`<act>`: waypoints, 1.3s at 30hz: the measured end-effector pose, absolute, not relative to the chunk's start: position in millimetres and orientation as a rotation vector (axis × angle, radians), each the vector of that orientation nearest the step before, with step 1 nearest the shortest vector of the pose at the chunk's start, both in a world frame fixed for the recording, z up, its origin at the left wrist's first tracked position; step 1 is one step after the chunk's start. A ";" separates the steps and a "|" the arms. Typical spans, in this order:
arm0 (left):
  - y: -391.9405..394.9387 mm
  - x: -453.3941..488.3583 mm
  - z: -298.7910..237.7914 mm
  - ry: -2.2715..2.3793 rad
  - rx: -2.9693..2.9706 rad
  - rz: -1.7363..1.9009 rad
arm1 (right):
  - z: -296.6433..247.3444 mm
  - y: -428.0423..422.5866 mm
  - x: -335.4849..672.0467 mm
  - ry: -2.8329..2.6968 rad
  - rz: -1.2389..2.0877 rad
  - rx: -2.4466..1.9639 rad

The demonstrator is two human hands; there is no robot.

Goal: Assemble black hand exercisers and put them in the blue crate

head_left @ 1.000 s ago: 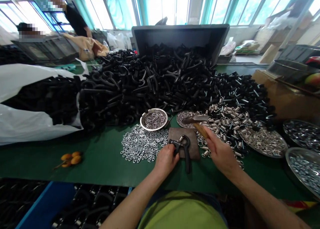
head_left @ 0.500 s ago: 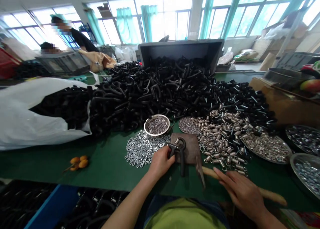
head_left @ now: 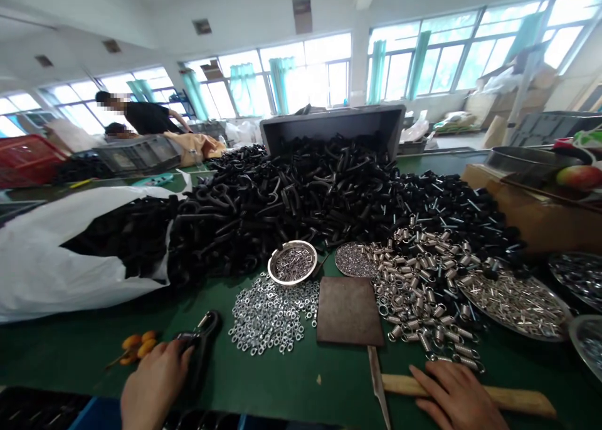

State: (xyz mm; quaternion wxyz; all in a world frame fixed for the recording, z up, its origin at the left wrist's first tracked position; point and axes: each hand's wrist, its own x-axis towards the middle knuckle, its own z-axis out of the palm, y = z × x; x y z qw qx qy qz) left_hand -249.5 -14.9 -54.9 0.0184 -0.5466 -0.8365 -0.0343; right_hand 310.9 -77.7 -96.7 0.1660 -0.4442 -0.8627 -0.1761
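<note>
On the left, my left hand [head_left: 157, 380] is closed round a black hand grip [head_left: 203, 339] with a metal coil spring near its top, held low over the green table. My right hand [head_left: 458, 392] lies over the wooden handle of a hammer [head_left: 517, 400], fingers spread and stretched out. The hammer's metal head [head_left: 377, 383] points toward me, just below a square dark metal plate [head_left: 350, 311]. Left of the plate lie loose nuts [head_left: 268, 320] and a round bowl of small pins [head_left: 292, 264]. Coil springs [head_left: 423, 273] are heaped on its right.
Black handles [head_left: 301, 192] pile up before a tipped grey crate [head_left: 333, 126]. A white sack [head_left: 37, 254] lies left, above orange fruit [head_left: 136, 347]. Trays of metal parts [head_left: 522, 301] and a cardboard box [head_left: 550, 210] stand right. People [head_left: 145, 118] are at the far left.
My left hand has carried the hand grip off the metal plate, leftward toward the fruit. My right hand stays by the hammer handle. The view has tilted upward.
</note>
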 end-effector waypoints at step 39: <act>258.1 171.6 22.2 -1.881 -2.362 -2.662 | 10.1 107.4 402.3 -2.069 -0.560 -1.954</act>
